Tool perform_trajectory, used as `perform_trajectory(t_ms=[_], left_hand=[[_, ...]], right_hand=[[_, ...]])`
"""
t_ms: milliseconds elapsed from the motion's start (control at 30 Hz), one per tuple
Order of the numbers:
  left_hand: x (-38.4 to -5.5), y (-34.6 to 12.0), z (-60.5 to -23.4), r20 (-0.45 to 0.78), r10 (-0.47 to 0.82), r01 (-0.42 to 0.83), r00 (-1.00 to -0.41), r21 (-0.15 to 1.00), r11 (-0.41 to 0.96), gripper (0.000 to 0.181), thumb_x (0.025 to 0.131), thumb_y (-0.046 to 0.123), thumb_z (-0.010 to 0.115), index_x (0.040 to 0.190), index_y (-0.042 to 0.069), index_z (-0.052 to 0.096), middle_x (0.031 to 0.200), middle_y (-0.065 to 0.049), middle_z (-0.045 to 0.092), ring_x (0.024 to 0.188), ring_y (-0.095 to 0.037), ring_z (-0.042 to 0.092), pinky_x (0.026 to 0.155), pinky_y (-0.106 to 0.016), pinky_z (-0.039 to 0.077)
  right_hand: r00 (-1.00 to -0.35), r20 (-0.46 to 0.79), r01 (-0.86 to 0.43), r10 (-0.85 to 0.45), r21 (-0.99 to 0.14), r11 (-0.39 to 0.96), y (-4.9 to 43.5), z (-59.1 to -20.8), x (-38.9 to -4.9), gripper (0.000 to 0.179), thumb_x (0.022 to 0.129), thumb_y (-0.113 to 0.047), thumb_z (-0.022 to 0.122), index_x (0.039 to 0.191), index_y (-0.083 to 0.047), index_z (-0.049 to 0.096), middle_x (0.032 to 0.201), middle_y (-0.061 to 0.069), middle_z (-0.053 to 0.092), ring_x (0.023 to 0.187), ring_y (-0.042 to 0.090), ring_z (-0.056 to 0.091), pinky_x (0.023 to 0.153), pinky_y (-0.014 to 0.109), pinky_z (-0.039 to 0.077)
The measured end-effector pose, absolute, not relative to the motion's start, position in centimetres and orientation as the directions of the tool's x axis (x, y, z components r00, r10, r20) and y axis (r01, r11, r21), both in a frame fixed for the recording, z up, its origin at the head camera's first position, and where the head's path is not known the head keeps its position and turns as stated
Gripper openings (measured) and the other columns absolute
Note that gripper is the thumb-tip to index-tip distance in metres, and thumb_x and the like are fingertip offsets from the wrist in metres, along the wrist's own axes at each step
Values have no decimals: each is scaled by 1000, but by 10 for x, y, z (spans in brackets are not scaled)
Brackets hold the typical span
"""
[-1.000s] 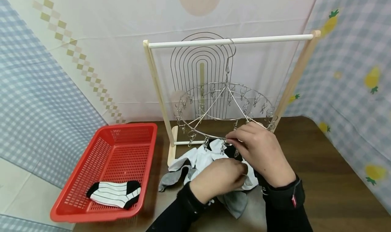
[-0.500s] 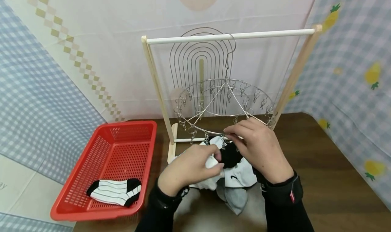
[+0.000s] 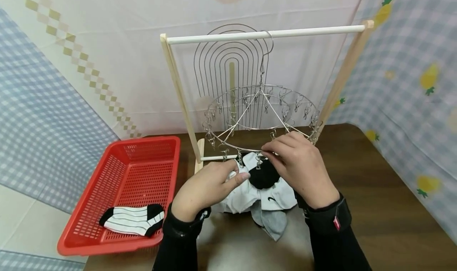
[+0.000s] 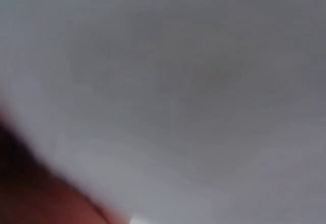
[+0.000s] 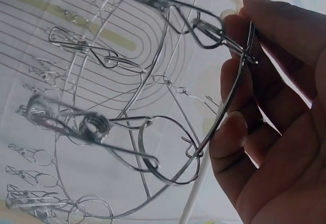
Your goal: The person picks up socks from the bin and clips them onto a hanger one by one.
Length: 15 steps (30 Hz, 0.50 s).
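A round wire clip hanger [image 3: 262, 90] hangs by its hook from the white bar of a wooden rack [image 3: 307, 31]. My right hand [image 3: 273, 152] pinches the hanger's front rim; the right wrist view shows the fingers [image 5: 239, 61] curled round the rim wire beside a metal clip [image 5: 204, 28]. Just left of it, my left hand [image 3: 239, 177] holds up the edge of a white sock [image 3: 242, 193], close under the front clips. The sock belongs to a heap with a black sock [image 3: 264, 175] and a grey sock [image 3: 271, 223]. The left wrist view is a grey blur.
A red plastic basket [image 3: 107, 245] sits at the left on the brown table [image 3: 375, 207], with one black-and-white striped sock [image 3: 132, 219] inside. A wire arch stand [image 3: 228, 56] is behind the rack. Patterned cloth backdrops close in behind and on both sides.
My left hand has risen off the sock heap and shifted left, bringing the white sock's edge up toward the hanger's front clips. My right hand has stayed on the rim.
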<state>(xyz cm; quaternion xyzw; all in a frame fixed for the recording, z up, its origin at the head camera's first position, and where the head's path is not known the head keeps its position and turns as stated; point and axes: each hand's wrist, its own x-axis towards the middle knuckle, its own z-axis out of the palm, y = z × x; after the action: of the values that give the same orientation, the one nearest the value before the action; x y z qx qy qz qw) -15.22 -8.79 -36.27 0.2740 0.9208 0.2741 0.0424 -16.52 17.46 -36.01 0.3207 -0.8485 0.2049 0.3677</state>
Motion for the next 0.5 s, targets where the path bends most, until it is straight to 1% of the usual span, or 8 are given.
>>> perform_trajectory(t_ms=[67, 100, 200, 267, 300, 367, 433, 500], left_hand=[[-151, -88, -362, 41, 516, 443, -855, 575, 688, 30, 119, 35, 48, 96, 20, 61, 81, 5, 56, 78, -13, 57, 75, -32, 50], [-150, -88, -362, 31, 515, 433, -856, 588, 684, 26, 116, 30, 46, 95, 20, 60, 84, 4, 57, 82, -14, 58, 78, -33, 50], [-149, -88, -362, 24, 513, 423, -858, 599, 680, 14, 102, 20, 48, 93, 20, 58, 90, 2, 60, 87, -17, 59, 82, -35, 50], [-149, -88, -362, 42, 526, 455, -849, 564, 689, 10, 97, 17, 51, 95, 19, 60, 94, 2, 62, 89, -17, 60, 84, -36, 51], [-150, -88, -362, 52, 536, 475, -842, 542, 693, 10, 95, 15, 53, 97, 17, 62, 96, 1, 63, 91, -17, 60, 85, -37, 52], [-151, -88, -363, 77, 550, 507, -832, 508, 696, 13, 97, 12, 56, 103, 14, 67, 101, -1, 67, 95, -18, 63, 89, -39, 56], [-152, -88, -364, 97, 556, 529, -825, 477, 702, 13, 100, 10, 61, 110, 11, 70, 105, -2, 72, 98, -18, 67, 93, -42, 59], [-153, -88, -364, 109, 566, 548, -817, 451, 704, 9, 104, 10, 67, 112, 10, 71, 104, -3, 75, 96, -19, 70, 92, -42, 61]], right_hand=[[-522, 754, -693, -398, -103, 714, 174, -359, -165, 16, 93, -6, 92, 107, -12, 85, 103, 6, 83, 101, 28, 72, 94, 43, 61], [-519, 757, -692, -397, -100, 715, 173, -359, -163, 17, 93, -5, 92, 107, -11, 85, 105, 8, 83, 102, 30, 72, 95, 44, 60], [-524, 766, -697, -372, -134, 705, 174, -361, -152, 19, 91, -2, 92, 107, -10, 85, 111, 9, 81, 102, 30, 70, 93, 39, 57], [-542, 770, -690, -337, -178, 701, 175, -366, -141, 20, 89, 1, 92, 104, -10, 84, 110, 8, 79, 96, 25, 71, 87, 34, 56], [-564, 762, -679, -319, -207, 705, 176, -368, -134, 20, 89, 1, 92, 103, -11, 83, 108, 7, 80, 93, 23, 71, 82, 32, 56], [-637, 714, -638, -292, -275, 719, 175, -372, -125, 20, 90, 0, 91, 105, -11, 84, 106, 4, 82, 85, 17, 72, 74, 29, 57], [-731, 621, -576, -282, -339, 744, 173, -375, -121, 21, 95, -6, 89, 115, -11, 85, 107, 4, 84, 79, 13, 73, 69, 29, 59], [-819, 496, -512, -289, -403, 759, 170, -377, -124, 32, 100, -13, 87, 132, -9, 82, 115, 7, 86, 80, 12, 74, 70, 30, 59]])
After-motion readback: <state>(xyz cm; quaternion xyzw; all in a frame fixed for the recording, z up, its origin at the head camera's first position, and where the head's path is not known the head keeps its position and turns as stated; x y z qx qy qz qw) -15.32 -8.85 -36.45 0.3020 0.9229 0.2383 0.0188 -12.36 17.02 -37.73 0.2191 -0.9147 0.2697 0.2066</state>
